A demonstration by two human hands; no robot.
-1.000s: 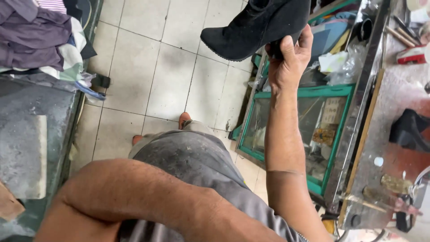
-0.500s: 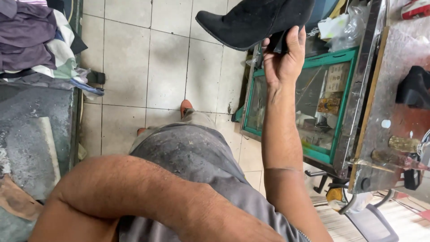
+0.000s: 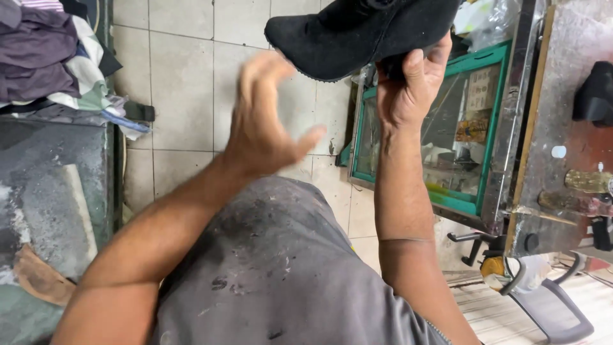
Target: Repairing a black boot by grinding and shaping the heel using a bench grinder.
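Observation:
My right hand (image 3: 412, 86) is raised and grips a black suede high-heeled boot (image 3: 348, 35) from below, near its heel, sole facing down. The toe of the boot points left. My left hand (image 3: 265, 118) is lifted in front of me, blurred, fingers spread and curved, holding nothing. It sits just below and left of the boot's toe, a short gap away from it. My grey stained shirt (image 3: 268, 275) fills the lower middle.
A green-framed glass cabinet (image 3: 460, 128) stands to the right, next to a worn metal-edged workbench (image 3: 562, 128) with a dark object (image 3: 594, 92) on it. A pile of clothes (image 3: 51, 57) lies top left above a grey slab (image 3: 51, 191). The floor is pale tile (image 3: 179, 96).
My left arm, earlier lying low across my lap, has swung up so the open hand is near the boot's toe. The right hand keeps holding the boot.

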